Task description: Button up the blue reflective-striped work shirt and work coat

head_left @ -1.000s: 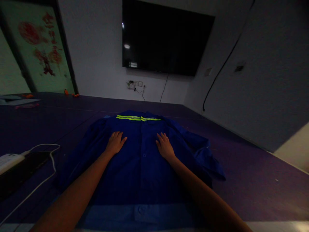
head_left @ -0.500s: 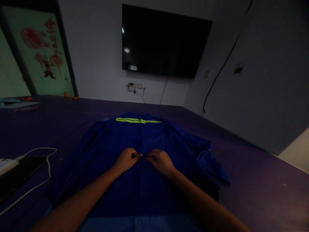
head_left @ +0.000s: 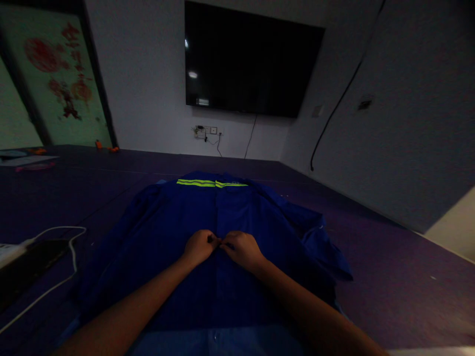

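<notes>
A dark blue jacket (head_left: 178, 212) with yellow-green reflective stripes across its chest lies spread out before me, sleeves out to both sides. My left hand (head_left: 202, 245) pinches the cloth at the front placket, about the middle of the chest. Right beside it my right hand (head_left: 243, 248) pinches the same front edge, the fingertips of both hands meeting. Whatever small fastening may be between the fingers is hidden. Lighter blue cloth (head_left: 245, 341) shows below the jacket's lower edge, with a button-like spot near its middle.
The purple floor (head_left: 389, 282) surrounds the jacket. To the left are a white cable (head_left: 74, 257) and a black flat object (head_left: 40, 264). Farther back lie small orange items (head_left: 113, 149). A television (head_left: 252, 59) hangs on the wall, and a black cord (head_left: 334, 113) runs down the right wall.
My hands have come together at the placket; the small gap between their fingertips has closed. The camera view has shifted slightly, while the jacket lies as before.
</notes>
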Demonstrator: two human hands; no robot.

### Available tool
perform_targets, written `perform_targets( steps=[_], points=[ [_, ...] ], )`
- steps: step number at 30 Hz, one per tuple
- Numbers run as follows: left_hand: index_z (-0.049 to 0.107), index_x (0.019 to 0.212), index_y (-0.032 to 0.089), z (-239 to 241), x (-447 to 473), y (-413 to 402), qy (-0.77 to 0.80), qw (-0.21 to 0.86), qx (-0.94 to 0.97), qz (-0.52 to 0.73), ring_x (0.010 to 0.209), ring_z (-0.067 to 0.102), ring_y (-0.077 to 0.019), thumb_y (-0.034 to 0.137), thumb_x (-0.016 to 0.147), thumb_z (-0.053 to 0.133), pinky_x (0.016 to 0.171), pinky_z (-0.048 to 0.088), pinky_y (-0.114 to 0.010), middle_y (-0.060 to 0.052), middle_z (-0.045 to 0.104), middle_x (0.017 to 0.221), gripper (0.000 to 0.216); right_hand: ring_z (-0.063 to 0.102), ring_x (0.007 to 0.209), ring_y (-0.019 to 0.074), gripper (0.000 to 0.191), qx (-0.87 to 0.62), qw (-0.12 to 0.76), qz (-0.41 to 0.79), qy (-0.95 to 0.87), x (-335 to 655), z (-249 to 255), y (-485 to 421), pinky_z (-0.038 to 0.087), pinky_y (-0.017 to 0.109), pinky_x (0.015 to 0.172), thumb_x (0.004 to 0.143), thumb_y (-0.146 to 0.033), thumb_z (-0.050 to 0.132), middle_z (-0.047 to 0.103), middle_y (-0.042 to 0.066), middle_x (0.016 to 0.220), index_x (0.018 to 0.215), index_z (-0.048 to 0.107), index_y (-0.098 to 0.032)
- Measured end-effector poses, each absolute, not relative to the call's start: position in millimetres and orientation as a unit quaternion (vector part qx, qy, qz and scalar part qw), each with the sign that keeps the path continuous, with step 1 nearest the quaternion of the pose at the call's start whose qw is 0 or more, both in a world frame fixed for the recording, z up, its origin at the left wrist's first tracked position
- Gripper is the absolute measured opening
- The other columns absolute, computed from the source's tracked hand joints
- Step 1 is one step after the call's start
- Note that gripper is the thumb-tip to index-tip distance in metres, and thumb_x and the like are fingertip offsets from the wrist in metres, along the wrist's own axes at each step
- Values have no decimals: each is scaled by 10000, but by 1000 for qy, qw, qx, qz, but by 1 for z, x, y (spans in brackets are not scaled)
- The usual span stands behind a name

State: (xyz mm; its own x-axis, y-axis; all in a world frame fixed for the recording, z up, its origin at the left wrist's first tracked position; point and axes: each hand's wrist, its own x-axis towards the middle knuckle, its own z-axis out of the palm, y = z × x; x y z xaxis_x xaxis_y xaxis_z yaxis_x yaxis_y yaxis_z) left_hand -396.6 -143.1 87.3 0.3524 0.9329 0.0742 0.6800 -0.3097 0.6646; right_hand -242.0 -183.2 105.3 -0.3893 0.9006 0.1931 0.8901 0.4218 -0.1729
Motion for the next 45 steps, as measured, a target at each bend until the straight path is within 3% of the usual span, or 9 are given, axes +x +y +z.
perform_targets(
  steps=[5,10,15,22,27,32,45],
  points=[
    [628,626,154,96,-389,-146,572,240,753,219,585,541,-145,378,739,497,514,286,-233,-58,618,611,283,570,810,132,201,-538,109,5,-836,-244,106,-184,367,215,654,832,-230,439,636,34,868,857,632,-181],
    [507,461,145,94,-387,-144,528,411,693,270,417,415,-88,409,708,506,443,248,-210,4,480,417,362,565,808,133,197,-531,95,-9,-842,-243,106,-185,358,219,649,842,-239,433,628,39,863,855,620,-179],
    [465,471,158,89,-391,-143,494,525,644,255,323,253,-53,409,683,504,393,148,-212,53,375,348,331,559,807,139,187,-516,95,-21,-851,-243,106,-184,353,226,639,843,-236,433,622,38,871,866,609,-178],
    [463,506,160,90,-391,-152,465,517,638,330,384,298,-56,557,640,524,419,187,-202,56,387,399,423,562,796,133,189,-506,100,-14,-857,-242,106,-184,359,221,647,843,-237,440,625,44,866,864,615,-167],
    [493,568,156,92,-393,-152,463,544,622,322,378,309,-53,601,604,541,408,190,-199,52,426,431,449,570,803,132,213,-512,100,-3,-853,-242,107,-185,365,221,653,861,-240,414,627,44,885,884,612,-165],
    [463,541,159,89,-395,-148,454,557,623,309,356,255,-40,637,583,542,402,152,-201,70,363,397,486,574,835,135,218,-523,102,14,-846,-241,104,-183,376,219,683,871,-246,410,625,52,907,903,611,-167],
    [519,613,150,91,-396,-148,469,556,615,303,330,307,-36,513,634,565,380,177,-195,63,435,430,367,583,800,130,181,-562,143,19,-815,-241,109,-187,372,215,625,835,-327,489,645,10,881,856,628,-213]
  ],
)
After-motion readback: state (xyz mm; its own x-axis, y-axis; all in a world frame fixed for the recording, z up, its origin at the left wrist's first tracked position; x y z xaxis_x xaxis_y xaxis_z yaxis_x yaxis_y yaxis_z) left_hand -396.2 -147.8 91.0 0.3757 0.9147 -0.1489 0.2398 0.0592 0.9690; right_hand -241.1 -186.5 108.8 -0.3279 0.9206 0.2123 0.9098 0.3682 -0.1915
